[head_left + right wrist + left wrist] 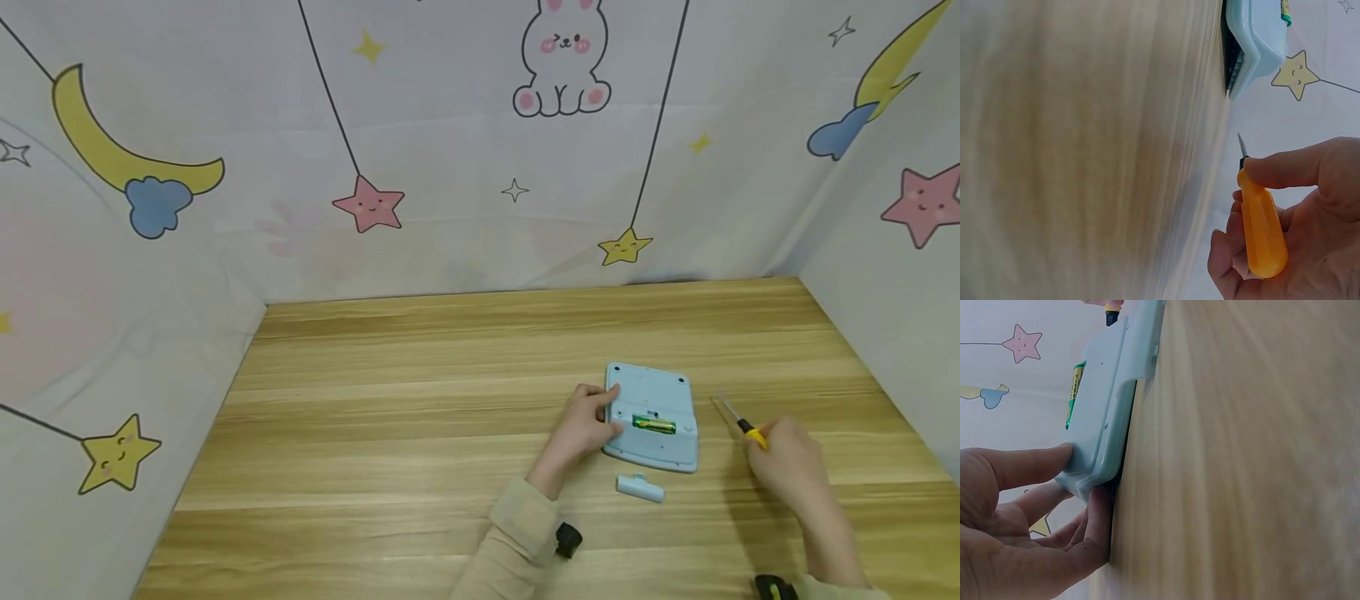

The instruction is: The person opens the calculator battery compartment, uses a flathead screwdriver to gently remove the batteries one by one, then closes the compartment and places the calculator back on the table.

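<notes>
A light-blue calculator (pixel 651 387) lies back side up on the table, its battery bay uncovered. One green battery (pixel 654 425) sits in that bay. My left hand (pixel 587 422) grips the calculator's left edge; in the left wrist view the thumb (pixel 1038 465) is on the back and other fingers reach under the edge. To the right of the calculator, my right hand (pixel 789 462) holds a screwdriver (pixel 1263 228) by its yellow handle. The thin metal shaft points toward the calculator, with its tip apart from it. Just in front lies the light-blue battery cover (pixel 640 487).
The wood-grain table (pixel 405 400) extends widely to the left. A white cloth backdrop (pixel 450 133) printed with stars, moons and a rabbit borders it at the back and sides. Black wrist gear (pixel 568 540) shows beside the left sleeve.
</notes>
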`<action>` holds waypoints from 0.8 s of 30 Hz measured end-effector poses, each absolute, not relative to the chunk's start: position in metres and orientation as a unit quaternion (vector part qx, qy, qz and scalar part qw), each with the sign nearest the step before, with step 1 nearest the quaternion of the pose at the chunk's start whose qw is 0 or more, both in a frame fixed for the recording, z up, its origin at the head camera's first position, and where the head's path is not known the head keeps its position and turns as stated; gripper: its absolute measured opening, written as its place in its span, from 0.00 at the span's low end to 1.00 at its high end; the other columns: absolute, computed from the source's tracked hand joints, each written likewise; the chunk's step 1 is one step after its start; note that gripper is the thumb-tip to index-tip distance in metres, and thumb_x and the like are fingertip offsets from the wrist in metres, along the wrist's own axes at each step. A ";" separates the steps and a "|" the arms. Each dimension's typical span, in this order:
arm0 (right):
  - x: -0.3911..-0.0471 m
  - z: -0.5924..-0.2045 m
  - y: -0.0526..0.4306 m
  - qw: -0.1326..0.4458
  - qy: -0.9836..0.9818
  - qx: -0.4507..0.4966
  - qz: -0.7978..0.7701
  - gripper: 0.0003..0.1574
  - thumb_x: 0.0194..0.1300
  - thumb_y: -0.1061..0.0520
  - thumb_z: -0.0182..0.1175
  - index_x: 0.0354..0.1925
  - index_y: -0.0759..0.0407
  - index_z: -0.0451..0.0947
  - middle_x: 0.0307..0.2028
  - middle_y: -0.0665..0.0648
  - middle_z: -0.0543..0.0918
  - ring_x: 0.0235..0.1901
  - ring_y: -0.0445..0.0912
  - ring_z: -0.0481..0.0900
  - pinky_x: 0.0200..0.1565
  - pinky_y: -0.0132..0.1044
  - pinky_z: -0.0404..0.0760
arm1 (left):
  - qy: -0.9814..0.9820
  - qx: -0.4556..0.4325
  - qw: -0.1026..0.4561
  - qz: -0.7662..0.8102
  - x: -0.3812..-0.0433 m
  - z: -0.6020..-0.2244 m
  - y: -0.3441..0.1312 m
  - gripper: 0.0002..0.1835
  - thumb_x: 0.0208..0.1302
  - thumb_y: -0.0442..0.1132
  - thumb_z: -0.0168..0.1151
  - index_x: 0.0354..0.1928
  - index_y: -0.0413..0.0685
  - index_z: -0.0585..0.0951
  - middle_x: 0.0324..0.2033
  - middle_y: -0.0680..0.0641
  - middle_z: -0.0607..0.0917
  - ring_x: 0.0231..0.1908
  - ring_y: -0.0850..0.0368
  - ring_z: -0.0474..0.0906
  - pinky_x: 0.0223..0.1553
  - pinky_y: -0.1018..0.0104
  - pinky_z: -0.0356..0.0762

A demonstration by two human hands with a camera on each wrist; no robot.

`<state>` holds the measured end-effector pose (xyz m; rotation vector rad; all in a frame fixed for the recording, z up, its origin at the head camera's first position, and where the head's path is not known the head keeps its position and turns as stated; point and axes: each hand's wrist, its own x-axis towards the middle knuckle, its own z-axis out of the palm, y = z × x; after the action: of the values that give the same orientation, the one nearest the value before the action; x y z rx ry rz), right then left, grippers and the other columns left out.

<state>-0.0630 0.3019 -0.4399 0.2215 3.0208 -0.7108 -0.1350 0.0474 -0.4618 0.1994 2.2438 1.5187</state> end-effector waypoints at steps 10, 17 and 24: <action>-0.069 -0.442 0.305 0.052 0.973 0.078 -0.211 0.22 0.65 0.60 0.53 0.39 0.85 0.68 0.34 0.78 0.74 0.32 0.64 0.74 0.33 0.53 0.72 | 0.807 0.065 0.216 0.546 -0.135 -0.459 0.047 0.33 0.57 0.29 0.66 0.66 0.49 0.70 0.57 0.48 0.71 0.36 0.62 0.64 0.32 0.76 0.61; -0.068 -0.442 0.307 0.074 0.973 0.079 -0.205 0.23 0.64 0.59 0.53 0.39 0.84 0.69 0.34 0.78 0.74 0.31 0.63 0.74 0.31 0.52 0.73 | 0.809 0.070 0.216 0.543 -0.134 -0.457 0.047 0.33 0.57 0.29 0.66 0.66 0.48 0.70 0.57 0.47 0.71 0.36 0.63 0.64 0.32 0.76 0.61; -0.068 -0.441 0.310 0.115 0.969 0.095 -0.195 0.22 0.65 0.55 0.52 0.40 0.79 0.71 0.34 0.73 0.75 0.31 0.61 0.75 0.29 0.51 0.72 | 0.805 0.073 0.217 0.548 -0.134 -0.458 0.047 0.33 0.58 0.29 0.65 0.67 0.47 0.69 0.58 0.46 0.70 0.36 0.62 0.63 0.33 0.76 0.61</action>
<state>-0.0683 0.3097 -0.4410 0.2790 2.8408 -0.5714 -0.1340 0.0470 -0.4582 0.2016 2.2291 1.5173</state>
